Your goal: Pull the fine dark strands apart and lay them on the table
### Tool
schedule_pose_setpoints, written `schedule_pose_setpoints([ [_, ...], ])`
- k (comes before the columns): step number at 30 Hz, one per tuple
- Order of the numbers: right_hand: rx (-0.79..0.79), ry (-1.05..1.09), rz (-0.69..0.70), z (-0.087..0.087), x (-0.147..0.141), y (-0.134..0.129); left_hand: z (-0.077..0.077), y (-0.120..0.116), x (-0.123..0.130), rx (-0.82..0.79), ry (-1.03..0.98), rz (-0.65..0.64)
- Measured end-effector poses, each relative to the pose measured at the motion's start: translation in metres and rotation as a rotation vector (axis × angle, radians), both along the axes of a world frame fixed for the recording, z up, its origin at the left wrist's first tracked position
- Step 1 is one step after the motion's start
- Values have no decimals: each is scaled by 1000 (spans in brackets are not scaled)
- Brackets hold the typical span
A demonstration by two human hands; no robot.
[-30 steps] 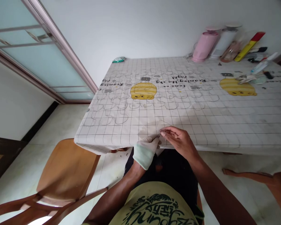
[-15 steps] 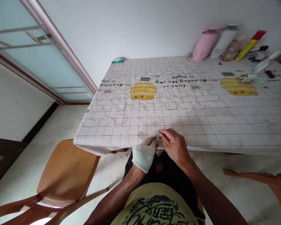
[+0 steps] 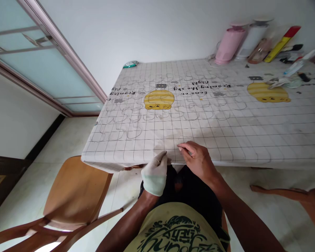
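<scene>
At the near edge of a white cloth-covered table with black grid lines, two hands face each other across a short gap. The left hand wears a white knitted glove with a pale green cuff; its thumb and finger close in a pinch, with a tiny dark speck at the tips. The bare right hand also pinches, finger against thumb, just above the cloth. What, if anything, sits within either pinch is too small to make out (a fine strand would vanish against those printed lines).

So far, one hand is covered and the other is not, and the two are not touching. How much remains cannot be judged, since no finished result can be made out at the fingertips.

Well apart, toward the table's far right, lie a crumpled pale cloth item, a pink cylindrical container and a long yellow box with a red end. These appear untouched.
</scene>
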State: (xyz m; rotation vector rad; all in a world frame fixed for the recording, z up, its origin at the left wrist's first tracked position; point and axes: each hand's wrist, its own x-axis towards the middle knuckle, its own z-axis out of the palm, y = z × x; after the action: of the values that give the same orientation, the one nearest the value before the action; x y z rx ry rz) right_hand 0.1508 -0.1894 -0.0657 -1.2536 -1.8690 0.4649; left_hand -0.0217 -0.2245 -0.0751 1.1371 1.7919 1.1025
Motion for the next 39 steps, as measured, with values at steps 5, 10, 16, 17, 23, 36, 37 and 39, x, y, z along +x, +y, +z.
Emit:
schedule_pose_setpoints([
  [5,-77,-13,113,13,5,1,9,13,-14,-17,-23,-202],
  [10,-80,-63,208,23,1,-2,35,47,-23,36,-200,-334],
  [16,-14,-98,343,24,4,-3,41,60,-21,-12,-289,-502],
  [17,19,-120,364,25,4,-3,40,59,-20,-10,-314,-518],
  [23,163,-251,539,29,2,0,25,61,-13,-65,-426,-497],
  [36,34,-133,293,20,26,9,37,33,-19,-44,-119,-296],
  [37,31,-111,278,21,26,10,36,28,-20,-69,-97,-322],
  [39,25,-73,248,23,26,11,29,20,-19,-112,-90,-388],
])
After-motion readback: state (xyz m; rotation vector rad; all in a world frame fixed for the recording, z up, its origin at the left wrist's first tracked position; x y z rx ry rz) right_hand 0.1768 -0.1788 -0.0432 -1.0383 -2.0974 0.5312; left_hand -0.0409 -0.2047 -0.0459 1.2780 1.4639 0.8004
